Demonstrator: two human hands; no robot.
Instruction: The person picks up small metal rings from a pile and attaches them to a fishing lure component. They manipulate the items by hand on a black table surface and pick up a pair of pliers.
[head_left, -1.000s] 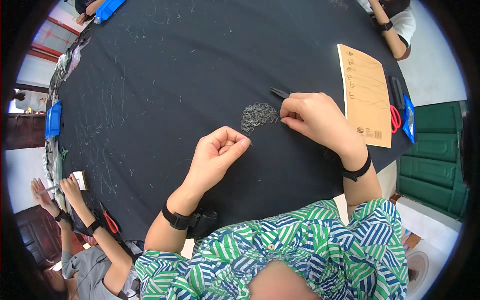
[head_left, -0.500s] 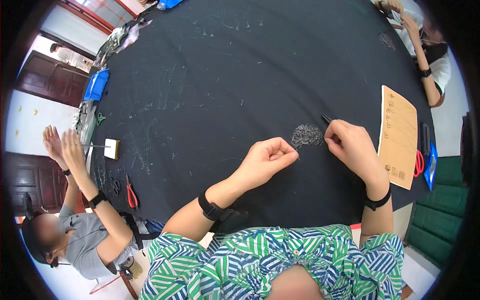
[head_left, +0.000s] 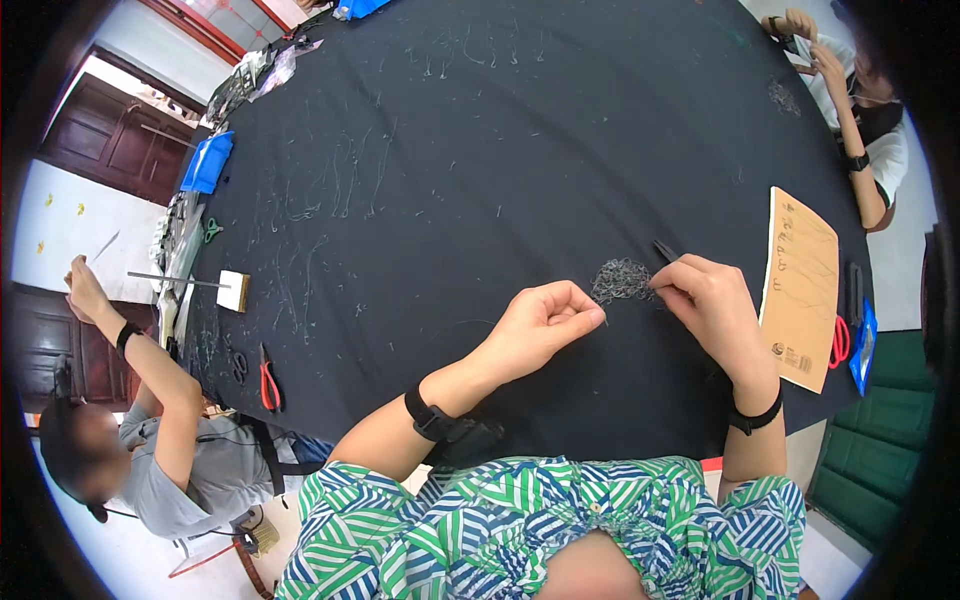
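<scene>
A small tangled clump of grey wire [head_left: 620,279] lies on the black cloth of the round table [head_left: 520,140]. My right hand [head_left: 708,305] rests at the clump's right side, fingers closed on a thin dark tool [head_left: 665,250] whose tip sticks up past the knuckles. My left hand [head_left: 545,322] is curled with fingertips pinched together just left of the clump, touching its edge; whether it pinches a strand is too small to tell. Both wrists wear black bands.
A tan cardboard sheet [head_left: 800,285] lies right of my right hand, with red-handled scissors [head_left: 838,342] and a blue packet [head_left: 863,345] beyond it. Red pliers [head_left: 268,380] and a small wooden block [head_left: 235,290] lie left. One person sits at lower left, another at upper right.
The view has swung, so the table sits further right and the person at lower left shows more. My two hands have stayed at the wire clump, the left hand now closer to it.
</scene>
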